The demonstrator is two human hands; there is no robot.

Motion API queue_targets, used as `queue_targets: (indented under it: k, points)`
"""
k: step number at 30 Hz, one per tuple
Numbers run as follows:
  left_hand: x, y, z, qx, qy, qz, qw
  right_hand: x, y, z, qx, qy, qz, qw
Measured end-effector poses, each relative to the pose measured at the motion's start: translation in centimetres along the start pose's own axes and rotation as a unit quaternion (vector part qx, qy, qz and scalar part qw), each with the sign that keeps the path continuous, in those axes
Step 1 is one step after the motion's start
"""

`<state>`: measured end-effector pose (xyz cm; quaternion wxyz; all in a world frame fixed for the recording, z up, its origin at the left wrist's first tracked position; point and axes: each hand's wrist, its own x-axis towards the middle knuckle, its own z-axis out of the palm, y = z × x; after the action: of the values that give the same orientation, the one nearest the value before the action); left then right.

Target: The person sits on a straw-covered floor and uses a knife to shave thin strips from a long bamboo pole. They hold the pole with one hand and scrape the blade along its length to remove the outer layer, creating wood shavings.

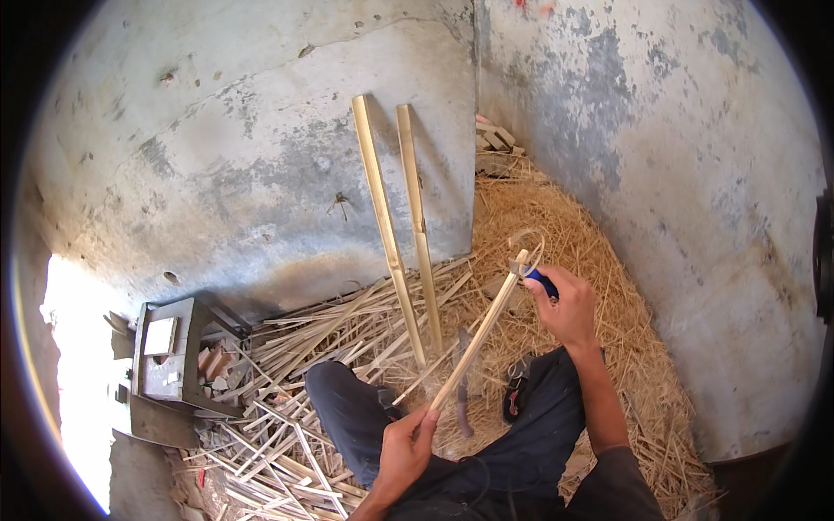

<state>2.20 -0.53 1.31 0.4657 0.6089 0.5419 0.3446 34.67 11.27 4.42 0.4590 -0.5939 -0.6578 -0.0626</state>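
Note:
My left hand (pixel 407 451) is closed around the lower end of a pale bamboo strip (pixel 476 349), which slants up and away to the right between my legs. Up at its far end, my right hand (pixel 570 307) grips a small blue-handled blade (pixel 541 282). The metal part lies against the strip, and a thin curled shaving (pixel 542 252) loops up beside it. On the ground behind the strip lies a tool with a brown handle (pixel 464 415); its other end is partly hidden by the strip.
Two split bamboo slats (pixel 379 200) lean on the left wall (pixel 243 156). Loose strips (pixel 313 326) cover the ground at left; curly shavings (pixel 599 286) heap up along the right wall (pixel 730 226). A dark wooden box-like frame (pixel 184 395) stands at far left, with bricks (pixel 497 139) in the back corner.

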Motion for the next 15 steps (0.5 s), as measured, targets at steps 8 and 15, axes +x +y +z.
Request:
queue_targets:
  k: [8, 15]
  points:
    - [0.9, -1.5, -1.1, -0.102, -0.092, 0.01, 0.99, 0.0, -0.6, 0.0, 0.123, -0.051, 0.109, 0.985]
    - [2.2, -1.0, -1.8, -0.125, -0.147, -0.043, 0.98, -0.3, -0.8, -0.1, 0.209, -0.054, 0.122, 0.969]
